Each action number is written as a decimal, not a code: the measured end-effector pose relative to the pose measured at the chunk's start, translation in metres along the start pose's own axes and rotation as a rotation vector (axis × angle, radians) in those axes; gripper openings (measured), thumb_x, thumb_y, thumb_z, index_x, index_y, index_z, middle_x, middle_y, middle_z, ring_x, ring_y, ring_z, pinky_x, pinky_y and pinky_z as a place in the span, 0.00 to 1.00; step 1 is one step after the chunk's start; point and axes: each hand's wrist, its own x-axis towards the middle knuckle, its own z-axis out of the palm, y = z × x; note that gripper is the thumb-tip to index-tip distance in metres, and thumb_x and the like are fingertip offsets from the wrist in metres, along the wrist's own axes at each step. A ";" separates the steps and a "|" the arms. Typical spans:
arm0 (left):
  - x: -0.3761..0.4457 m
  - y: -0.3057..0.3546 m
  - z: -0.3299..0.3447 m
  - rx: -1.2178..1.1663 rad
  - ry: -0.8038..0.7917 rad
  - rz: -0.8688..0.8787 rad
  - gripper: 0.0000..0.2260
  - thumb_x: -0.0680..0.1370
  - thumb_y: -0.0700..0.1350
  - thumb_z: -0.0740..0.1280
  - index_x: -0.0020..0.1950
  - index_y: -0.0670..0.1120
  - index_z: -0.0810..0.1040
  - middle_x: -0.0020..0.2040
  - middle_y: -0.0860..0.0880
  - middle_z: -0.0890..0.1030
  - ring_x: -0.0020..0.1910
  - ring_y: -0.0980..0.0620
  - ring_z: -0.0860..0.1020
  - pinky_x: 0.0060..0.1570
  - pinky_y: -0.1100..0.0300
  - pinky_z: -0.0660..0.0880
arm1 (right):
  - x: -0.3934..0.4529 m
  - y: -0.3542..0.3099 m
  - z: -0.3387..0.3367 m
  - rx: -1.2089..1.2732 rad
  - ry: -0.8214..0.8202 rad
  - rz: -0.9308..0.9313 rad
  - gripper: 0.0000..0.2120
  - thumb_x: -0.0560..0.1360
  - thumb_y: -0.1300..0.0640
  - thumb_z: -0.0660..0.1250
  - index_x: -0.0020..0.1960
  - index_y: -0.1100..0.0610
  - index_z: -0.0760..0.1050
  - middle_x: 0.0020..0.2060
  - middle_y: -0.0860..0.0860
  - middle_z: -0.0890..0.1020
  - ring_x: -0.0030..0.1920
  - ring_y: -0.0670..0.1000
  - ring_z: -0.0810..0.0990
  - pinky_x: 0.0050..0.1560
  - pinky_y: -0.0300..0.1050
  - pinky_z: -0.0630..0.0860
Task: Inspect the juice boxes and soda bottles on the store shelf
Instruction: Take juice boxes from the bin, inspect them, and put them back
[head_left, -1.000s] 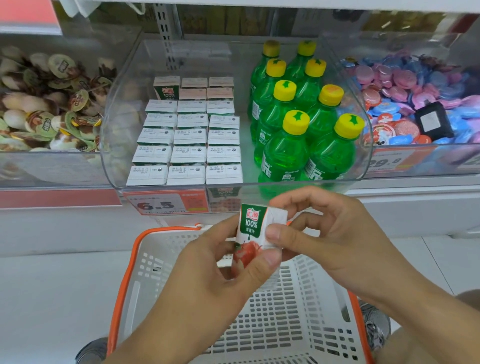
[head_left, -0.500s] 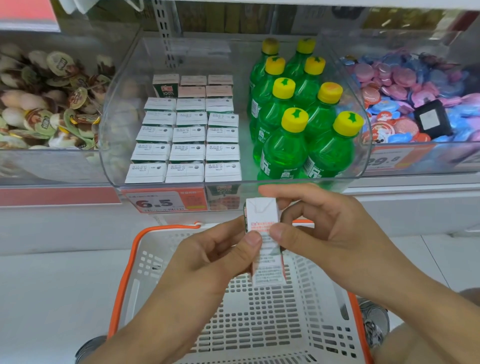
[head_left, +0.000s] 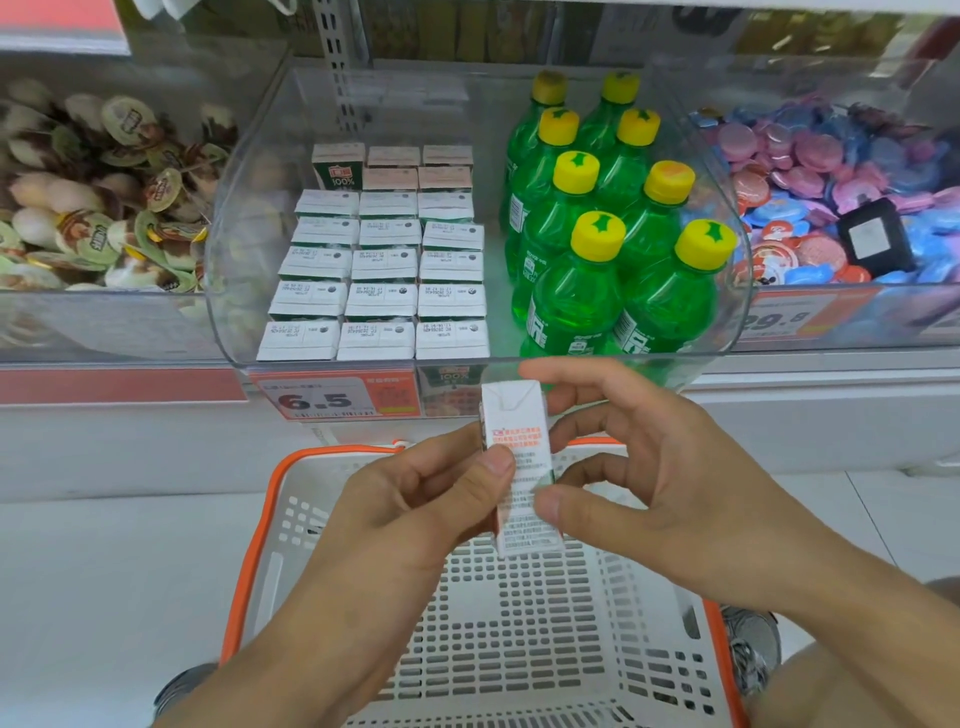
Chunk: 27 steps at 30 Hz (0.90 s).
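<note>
In the middle bin (head_left: 249, 332) on the shelf (head_left: 810, 410), the juice boxes (head_left: 384, 270) stand in rows on the left and the soda bottles (head_left: 608, 223) stand in rows on the right, with a bin of snack cups (head_left: 104, 192) to its left and a bin of small packets (head_left: 831, 197) to its right. A price tag (head_left: 337, 397) sits below the middle bin's front. Before the shelf, one juice box (head_left: 519, 467) is held upright between the left hand (head_left: 405, 530) and right hand (head_left: 670, 493), above the shopping basket (head_left: 519, 623).

Pale tiled floor (head_left: 104, 597) beneath white shelving (head_left: 779, 415).
</note>
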 end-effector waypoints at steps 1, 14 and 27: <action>0.000 0.001 0.000 -0.008 -0.003 -0.002 0.20 0.73 0.48 0.68 0.63 0.43 0.81 0.58 0.44 0.84 0.60 0.42 0.81 0.64 0.50 0.75 | -0.001 0.000 0.000 -0.032 -0.014 0.001 0.32 0.68 0.56 0.77 0.68 0.38 0.72 0.58 0.46 0.78 0.58 0.50 0.79 0.54 0.51 0.80; -0.003 0.009 0.004 -0.006 0.003 -0.023 0.18 0.76 0.50 0.67 0.64 0.45 0.81 0.59 0.44 0.84 0.59 0.43 0.81 0.66 0.48 0.73 | -0.002 -0.007 0.005 0.066 -0.081 0.010 0.42 0.67 0.66 0.80 0.71 0.37 0.68 0.65 0.43 0.75 0.63 0.50 0.80 0.59 0.47 0.80; -0.007 0.014 0.007 0.145 0.150 0.047 0.14 0.69 0.48 0.73 0.52 0.46 0.85 0.47 0.45 0.87 0.47 0.45 0.86 0.55 0.46 0.80 | -0.001 -0.004 0.011 -0.244 0.097 -0.055 0.45 0.49 0.42 0.85 0.64 0.33 0.74 0.54 0.42 0.73 0.56 0.47 0.77 0.45 0.42 0.82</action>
